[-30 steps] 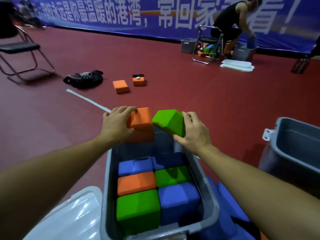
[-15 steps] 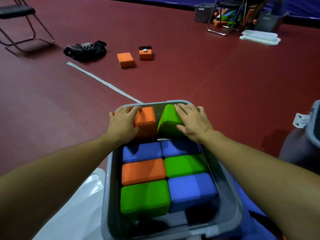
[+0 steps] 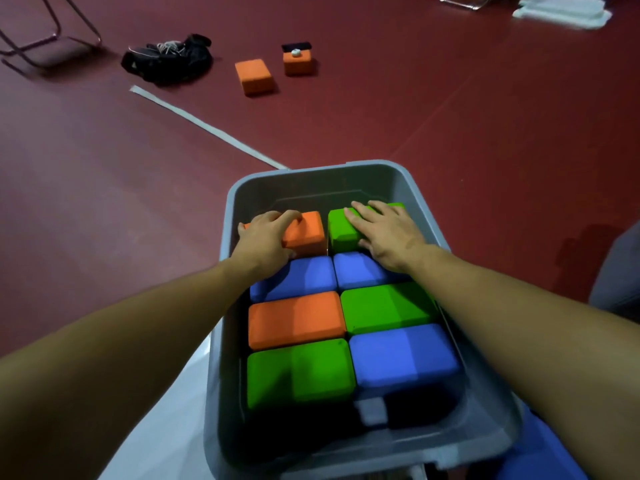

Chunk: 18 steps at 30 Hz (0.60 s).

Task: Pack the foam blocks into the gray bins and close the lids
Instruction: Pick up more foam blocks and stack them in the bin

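A gray bin [image 3: 318, 178] sits on the red floor below me, holding several foam blocks in two columns. At its far end my left hand [image 3: 265, 237] grips an orange block [image 3: 308, 232], thumb at the near side. Beside it my right hand [image 3: 388, 230] lies flat, fingers spread, pressing on a green block [image 3: 341, 230]. Nearer rows hold two blue blocks [image 3: 311, 275], an orange block [image 3: 296, 320] with a green block [image 3: 384, 306], then a green block [image 3: 299, 372] with a blue block [image 3: 403, 355]. A white lid [image 3: 166, 434] lies under the bin's left side.
Two loose orange blocks [image 3: 255, 76] [image 3: 298, 63] lie on the floor beyond, one with a small white thing on it. A black bag [image 3: 169, 60] and chair legs [image 3: 52, 39] are far left. White lids [image 3: 561, 10] lie far right. Another gray bin's edge [image 3: 620, 275] is at right.
Both hands have lowered the orange and green blocks from above the bin's rim down into its far end. The view has tilted down toward the bin.
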Each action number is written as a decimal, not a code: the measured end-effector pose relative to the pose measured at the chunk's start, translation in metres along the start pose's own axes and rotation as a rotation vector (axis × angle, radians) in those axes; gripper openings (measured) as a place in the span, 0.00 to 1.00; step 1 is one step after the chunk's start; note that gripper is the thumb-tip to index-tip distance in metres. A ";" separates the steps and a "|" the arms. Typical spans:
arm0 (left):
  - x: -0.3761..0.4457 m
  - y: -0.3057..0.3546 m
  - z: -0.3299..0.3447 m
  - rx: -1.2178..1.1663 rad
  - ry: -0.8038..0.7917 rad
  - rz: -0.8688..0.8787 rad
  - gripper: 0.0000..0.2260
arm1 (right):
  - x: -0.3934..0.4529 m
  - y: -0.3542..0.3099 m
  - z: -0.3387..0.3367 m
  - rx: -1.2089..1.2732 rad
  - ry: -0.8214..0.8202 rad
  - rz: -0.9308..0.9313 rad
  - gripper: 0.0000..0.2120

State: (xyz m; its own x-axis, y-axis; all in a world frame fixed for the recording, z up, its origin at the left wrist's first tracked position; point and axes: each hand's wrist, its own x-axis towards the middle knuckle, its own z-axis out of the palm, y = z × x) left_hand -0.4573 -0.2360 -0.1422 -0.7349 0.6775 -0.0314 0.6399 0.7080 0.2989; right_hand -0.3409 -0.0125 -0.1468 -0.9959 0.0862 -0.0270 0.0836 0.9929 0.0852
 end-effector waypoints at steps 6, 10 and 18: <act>-0.003 -0.007 0.014 -0.029 -0.024 0.009 0.29 | 0.007 -0.005 0.012 0.131 -0.122 0.030 0.31; -0.006 0.003 0.022 -0.002 -0.040 -0.016 0.26 | 0.002 -0.008 0.015 0.209 -0.185 0.043 0.29; -0.020 0.003 0.047 0.137 0.054 0.011 0.32 | -0.014 -0.023 0.021 0.174 -0.130 0.197 0.31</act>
State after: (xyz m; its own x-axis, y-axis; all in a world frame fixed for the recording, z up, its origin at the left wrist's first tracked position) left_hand -0.4307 -0.2383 -0.1853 -0.7363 0.6762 0.0239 0.6700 0.7236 0.1656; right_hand -0.3287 -0.0350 -0.1692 -0.9481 0.2777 -0.1550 0.2910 0.9541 -0.0705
